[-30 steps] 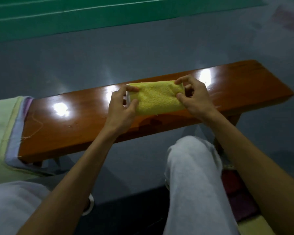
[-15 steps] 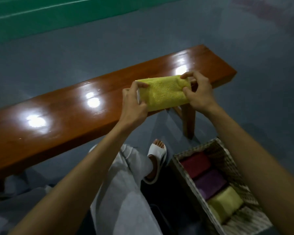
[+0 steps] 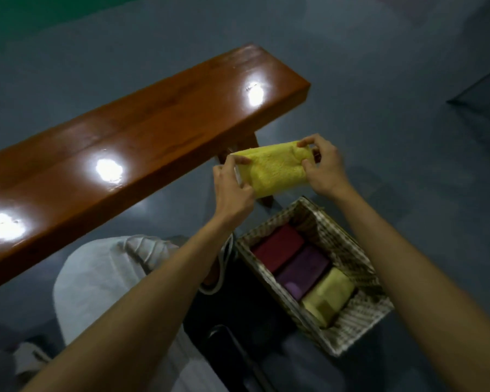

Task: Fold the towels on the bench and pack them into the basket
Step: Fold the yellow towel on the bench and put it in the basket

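A folded yellow towel [image 3: 275,169] hangs in the air off the bench's near right end, above the floor and just beyond the basket. My left hand [image 3: 232,188] pinches its left end and my right hand [image 3: 324,165] pinches its right end. The woven basket [image 3: 359,315] stands on the floor below and to the right. Inside it lie a folded red towel [image 3: 277,248], a purple towel [image 3: 301,274] and a pale yellow towel [image 3: 330,295], side by side.
The glossy brown wooden bench [image 3: 142,142] runs from lower left to upper right, with a leg [image 3: 245,145] behind the towel. My knee in light grey trousers [image 3: 102,281] is between bench and basket. Grey floor surrounds everything.
Both hands lifted the yellow towel off the bench and carried it right and toward me, off the bench end toward the basket. The view swung right and down, bringing the basket in.
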The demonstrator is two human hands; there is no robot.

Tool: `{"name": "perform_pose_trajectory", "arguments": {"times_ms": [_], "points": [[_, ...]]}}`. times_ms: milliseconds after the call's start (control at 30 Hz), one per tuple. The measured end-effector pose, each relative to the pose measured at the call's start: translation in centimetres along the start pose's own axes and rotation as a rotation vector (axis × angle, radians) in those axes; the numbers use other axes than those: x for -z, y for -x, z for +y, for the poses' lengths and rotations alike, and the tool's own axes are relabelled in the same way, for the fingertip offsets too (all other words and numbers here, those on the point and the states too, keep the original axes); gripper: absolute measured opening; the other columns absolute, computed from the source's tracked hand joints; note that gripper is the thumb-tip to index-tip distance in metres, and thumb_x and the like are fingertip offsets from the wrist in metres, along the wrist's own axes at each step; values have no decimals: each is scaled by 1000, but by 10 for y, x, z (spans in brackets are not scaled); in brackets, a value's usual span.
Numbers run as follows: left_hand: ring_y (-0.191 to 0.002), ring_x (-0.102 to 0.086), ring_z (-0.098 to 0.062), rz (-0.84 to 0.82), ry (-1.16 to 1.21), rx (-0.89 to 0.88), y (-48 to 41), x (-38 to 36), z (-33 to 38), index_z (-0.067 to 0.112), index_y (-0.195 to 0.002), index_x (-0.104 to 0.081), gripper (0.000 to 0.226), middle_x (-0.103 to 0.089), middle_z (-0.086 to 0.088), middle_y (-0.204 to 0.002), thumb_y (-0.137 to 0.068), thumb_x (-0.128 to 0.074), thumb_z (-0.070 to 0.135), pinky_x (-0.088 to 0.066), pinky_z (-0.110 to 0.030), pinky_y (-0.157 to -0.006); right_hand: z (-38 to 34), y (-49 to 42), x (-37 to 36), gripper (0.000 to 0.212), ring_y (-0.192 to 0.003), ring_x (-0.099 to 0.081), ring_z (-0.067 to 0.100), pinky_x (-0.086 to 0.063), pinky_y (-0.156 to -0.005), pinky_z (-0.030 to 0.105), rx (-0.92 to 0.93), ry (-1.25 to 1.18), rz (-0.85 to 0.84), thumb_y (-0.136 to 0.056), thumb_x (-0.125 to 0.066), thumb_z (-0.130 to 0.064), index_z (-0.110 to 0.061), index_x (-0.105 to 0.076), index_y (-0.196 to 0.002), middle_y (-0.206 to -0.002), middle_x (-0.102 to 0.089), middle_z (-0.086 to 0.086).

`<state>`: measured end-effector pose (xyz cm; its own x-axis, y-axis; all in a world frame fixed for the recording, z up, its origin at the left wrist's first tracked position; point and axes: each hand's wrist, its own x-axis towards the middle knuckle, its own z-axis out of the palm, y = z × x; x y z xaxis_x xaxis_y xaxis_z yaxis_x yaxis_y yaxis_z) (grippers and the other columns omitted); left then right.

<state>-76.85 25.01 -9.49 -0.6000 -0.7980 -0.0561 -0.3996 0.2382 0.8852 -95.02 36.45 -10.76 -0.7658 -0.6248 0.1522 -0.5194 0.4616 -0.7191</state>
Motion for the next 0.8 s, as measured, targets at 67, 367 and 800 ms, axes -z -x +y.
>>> {"name": "perform_pose_trajectory", "arguments": {"times_ms": [67, 367, 800], "points": [[-102, -44, -18, -20, -12, 28, 10, -22, -5, 21, -118, -58, 46, -41, -7, -117, -82, -51, -7, -44, -34, -89, 22, 10, 0, 33, -95, -61, 25, -54, -87, 51, -39, 34, -1, -84, -61, -11, -32, -62, -110, -104, -58, 5], [-106, -52, -28, -19, -11, 400, 74, -104, -53, 16, -109, -62, 43, -51, -13, -117, -72, -58, -4, -46, -34, -90, 96, 81, -33, 35, -98, -59, 33, -49, -83, 41, -116, 259, -163, -82, -57, -4, -23, -59, -112, -105, -53, 6], [-131, -52, -36, -134, -73, 801, 60, -173, -120, 0, -138, -54, 47, -54, -19, -143, -94, -67, 11, -45, -36, -105, 179, 112, -114, 48, -97, -57, 35, -52, -82, 46, 20, 559, -337, -80, -68, 0, -7, -58, -127, -115, -55, 17]]}}
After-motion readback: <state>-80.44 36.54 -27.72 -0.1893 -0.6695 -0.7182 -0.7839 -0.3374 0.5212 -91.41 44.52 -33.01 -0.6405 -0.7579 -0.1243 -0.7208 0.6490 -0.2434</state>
